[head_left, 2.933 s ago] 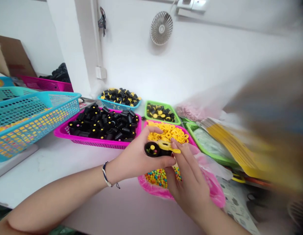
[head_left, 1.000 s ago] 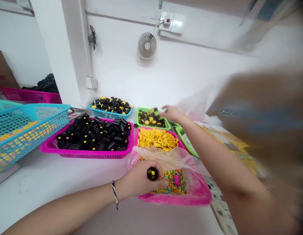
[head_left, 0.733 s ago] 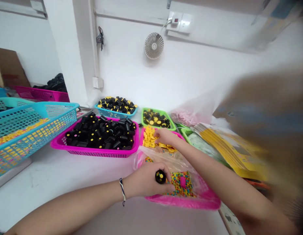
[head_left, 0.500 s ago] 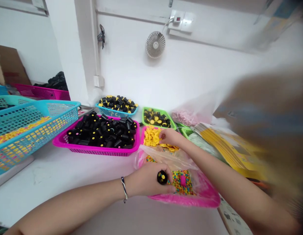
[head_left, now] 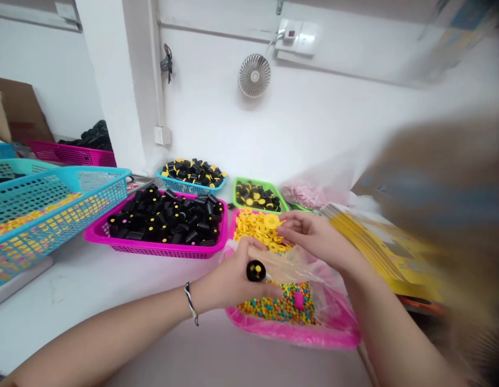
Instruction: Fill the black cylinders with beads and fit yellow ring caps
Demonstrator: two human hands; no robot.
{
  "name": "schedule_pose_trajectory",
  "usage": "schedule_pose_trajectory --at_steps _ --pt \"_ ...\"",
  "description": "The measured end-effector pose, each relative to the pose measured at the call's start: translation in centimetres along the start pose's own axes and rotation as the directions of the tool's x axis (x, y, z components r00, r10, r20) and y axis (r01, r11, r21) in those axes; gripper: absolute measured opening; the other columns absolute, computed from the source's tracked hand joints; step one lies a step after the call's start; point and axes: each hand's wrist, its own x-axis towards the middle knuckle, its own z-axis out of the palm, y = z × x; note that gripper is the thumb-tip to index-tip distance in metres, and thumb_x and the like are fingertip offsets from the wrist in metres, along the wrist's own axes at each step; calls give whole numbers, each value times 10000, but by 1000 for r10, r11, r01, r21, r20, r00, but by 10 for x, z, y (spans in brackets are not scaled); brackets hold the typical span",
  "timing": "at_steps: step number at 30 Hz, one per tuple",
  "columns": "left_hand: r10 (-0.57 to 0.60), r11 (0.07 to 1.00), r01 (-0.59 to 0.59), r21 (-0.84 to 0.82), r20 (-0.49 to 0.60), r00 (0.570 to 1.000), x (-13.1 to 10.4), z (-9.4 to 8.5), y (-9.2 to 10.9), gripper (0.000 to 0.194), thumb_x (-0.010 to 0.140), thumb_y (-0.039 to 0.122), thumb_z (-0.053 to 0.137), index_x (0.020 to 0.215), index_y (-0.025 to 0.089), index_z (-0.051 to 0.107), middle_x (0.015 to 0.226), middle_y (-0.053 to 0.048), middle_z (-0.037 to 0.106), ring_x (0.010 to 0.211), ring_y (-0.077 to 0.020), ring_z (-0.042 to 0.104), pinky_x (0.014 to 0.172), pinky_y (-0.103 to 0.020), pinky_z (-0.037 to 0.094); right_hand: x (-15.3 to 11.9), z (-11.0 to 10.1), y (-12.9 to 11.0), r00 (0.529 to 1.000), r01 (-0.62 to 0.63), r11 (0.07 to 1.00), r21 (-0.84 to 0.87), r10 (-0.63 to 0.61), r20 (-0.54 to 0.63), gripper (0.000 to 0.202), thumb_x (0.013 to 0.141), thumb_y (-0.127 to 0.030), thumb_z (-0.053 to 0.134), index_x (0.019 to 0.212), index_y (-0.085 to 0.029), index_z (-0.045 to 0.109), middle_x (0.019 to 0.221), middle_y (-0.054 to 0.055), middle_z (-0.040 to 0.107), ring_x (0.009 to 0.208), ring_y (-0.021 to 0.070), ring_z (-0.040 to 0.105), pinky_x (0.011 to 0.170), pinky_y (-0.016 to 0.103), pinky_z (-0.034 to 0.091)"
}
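My left hand (head_left: 237, 277) is closed round a small black cylinder (head_left: 256, 271), whose round end faces me and shows yellow inside. It hovers over a plastic-lined pink tray (head_left: 301, 337) of multicoloured beads (head_left: 273, 306), with a small pink piece (head_left: 299, 301) lying on them. My right hand (head_left: 308, 231) pinches a round yellow disc (head_left: 272, 221) at its edge. Below that disc, loose yellow plastic pieces (head_left: 249, 226) fill a smaller pink basket (head_left: 232, 228).
A magenta basket (head_left: 152, 250) of black cylinders stands left. Behind are a blue basket (head_left: 189, 186) and a green basket (head_left: 236, 193) of black-and-yellow parts. Larger blue baskets (head_left: 92, 185) stand far left; yellow printed cards (head_left: 378, 258) are stacked right. A fan (head_left: 254, 76) hangs on the wall.
My right hand has lifted out of the yellow pieces with a disc in its fingers. My left hand has moved up and slightly left with the black cylinder, uncovering more beads.
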Motion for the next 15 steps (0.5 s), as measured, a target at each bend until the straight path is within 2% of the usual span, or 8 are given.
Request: schedule_pose_trajectory --at_steps 2,4,6,8,11,15 --pt "29 995 -28 -93 8 1000 -1 -6 6 827 660 413 756 1232 231 187 828 16 547 703 -138 530 635 -262 408 -21 4 -15 998 66 925 374 -69 -5 317 897 -380 499 1167 -221 450 711 -27 593 619 102 570 566 216 457" --pt "93 979 -85 -187 34 995 -4 -9 13 843 695 356 746 1255 233 127 764 45 497 639 -111 482 592 -238 376 -36 12 -27 992 70 796 601 -120 43 257 894 -375 519 1098 -220 492 652 -46 536 550 78 508 526 199 426" --pt "142 959 -126 -253 48 989 -7 -11 18 840 698 337 750 1253 245 126 774 41 471 645 -104 463 580 -228 360 -45 21 -36 984 37 752 658 -141 106 205 884 -364 541 1013 -205 546 691 -30 545 556 65 492 515 188 413" --pt "168 949 -148 -280 49 985 -10 -11 21 847 682 348 765 1240 261 134 822 23 471 679 -108 466 596 -233 368 -47 28 -40 981 20 746 666 -142 130 193 867 -359 569 975 -200 565 759 -8 578 596 66 514 523 182 418" --pt "202 938 -179 -296 46 978 -12 -10 19 816 695 373 756 1225 270 145 865 8 470 706 -107 461 624 -241 385 -46 31 -41 985 38 756 653 -138 101 188 854 -357 586 958 -202 568 746 -10 593 610 70 540 517 176 420" --pt "229 912 -201 -358 37 973 -13 -8 16 654 810 456 615 1228 269 149 839 5 486 698 -110 482 601 -240 400 -47 28 -40 984 83 774 628 -163 70 147 865 -325 570 953 -207 566 708 -15 621 607 82 590 482 176 419"
